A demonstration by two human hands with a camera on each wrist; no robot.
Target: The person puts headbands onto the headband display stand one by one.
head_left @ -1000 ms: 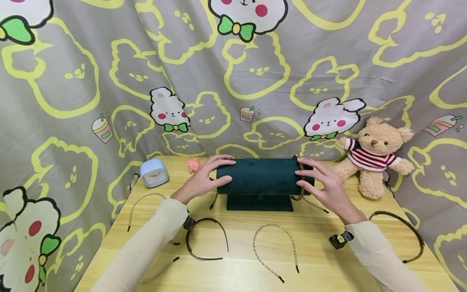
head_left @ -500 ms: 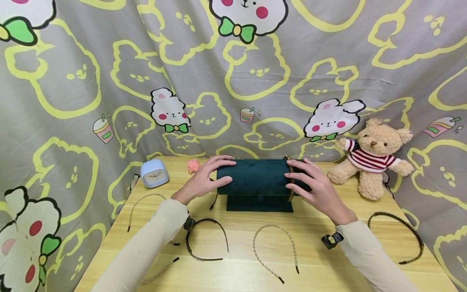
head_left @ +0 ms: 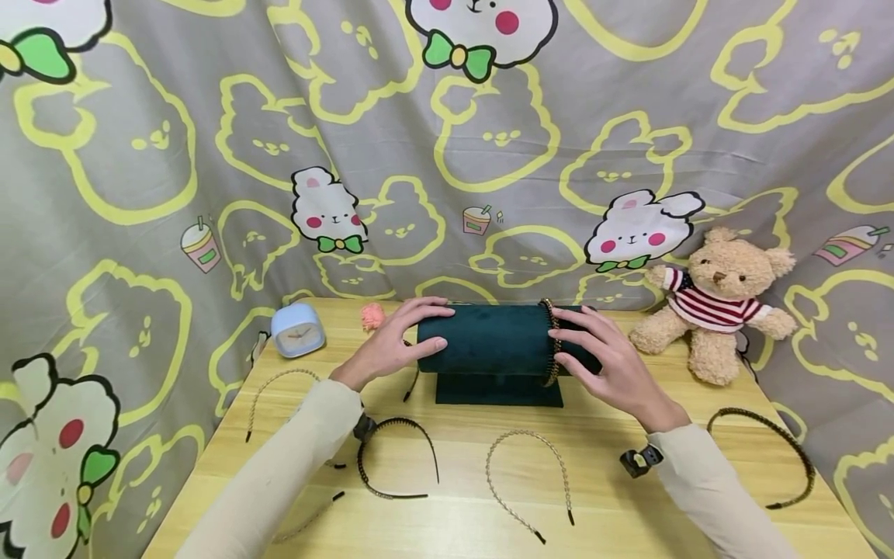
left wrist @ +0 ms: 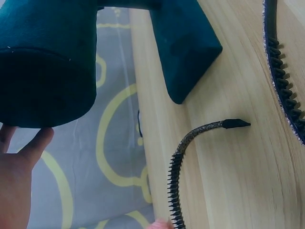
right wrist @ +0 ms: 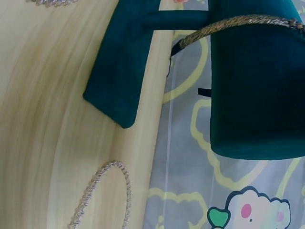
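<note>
A dark green velvet headband display stand (head_left: 485, 339) has a horizontal roll raised on a flat base. My left hand (head_left: 384, 347) holds the roll's left end, fingers over the top and thumb in front; the left wrist view shows digits at the end's rim. A dark headband with gold tones (head_left: 549, 365) sits around the right part of the roll. My right hand (head_left: 615, 365) rests its spread, nearly straight fingertips at this headband's right side. In the right wrist view the same headband (right wrist: 228, 24) crosses the roll, and the right hand is out of sight.
Several headbands lie about: a dark one (head_left: 360, 466), a clear beaded one (head_left: 520, 432) in front, and another dark one (head_left: 796, 446) at right. A blue clock (head_left: 296, 330) and a pink fluffy item (head_left: 372, 316) stand back left. A teddy bear (head_left: 719, 299) sits back right.
The headband on the roll has slid left from near its right end, with my right hand moving along. It looks nearly still over the last half second. My left hand stays in place.
</note>
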